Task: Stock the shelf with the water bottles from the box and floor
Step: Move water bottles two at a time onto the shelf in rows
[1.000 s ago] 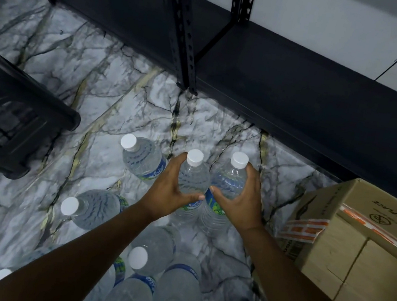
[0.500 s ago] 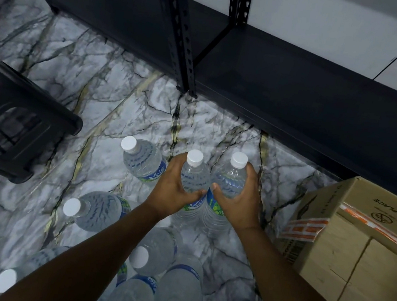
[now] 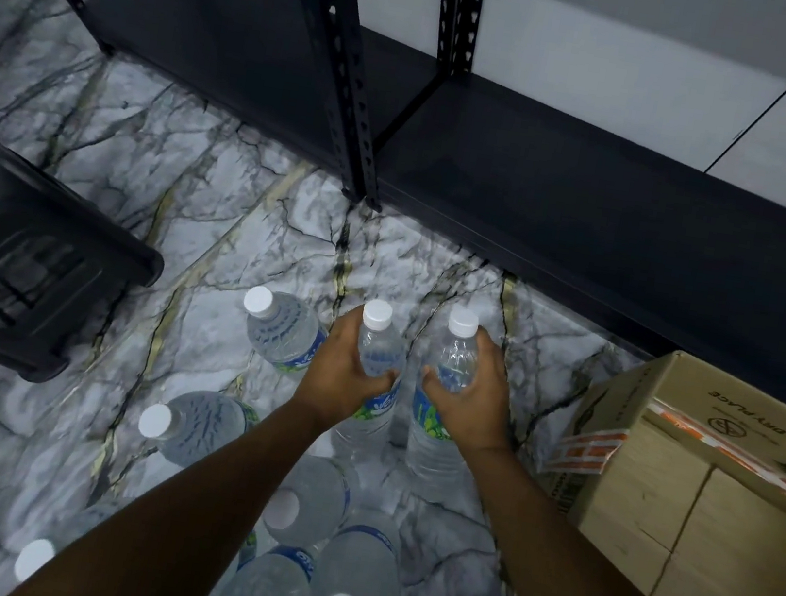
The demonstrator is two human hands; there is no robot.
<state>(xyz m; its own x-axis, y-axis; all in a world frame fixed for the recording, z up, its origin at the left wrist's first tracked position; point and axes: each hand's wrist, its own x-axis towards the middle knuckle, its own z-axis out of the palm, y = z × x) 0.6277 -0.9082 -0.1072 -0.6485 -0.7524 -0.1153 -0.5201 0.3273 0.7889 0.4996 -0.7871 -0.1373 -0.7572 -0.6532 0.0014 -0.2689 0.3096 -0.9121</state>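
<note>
Left hand (image 3: 344,372) curled round one upright water bottle (image 3: 376,346), right hand (image 3: 465,395) round another (image 3: 456,353), side by side above the marble floor (image 3: 222,200) before the shelf's (image 3: 597,216) front edge, possibly just lifted clear.

The cardboard box (image 3: 708,498) carries upside-down print on its top flap reading "COOL DRY PLACE", with a small crossed-out circle sign just beside it. The blue-green labels on the water bottles (image 3: 433,421) left of the box are too blurred to read.

Black stool (image 3: 24,263) (plastic, perhaps), marble floor (image 3: 242,203).
</note>
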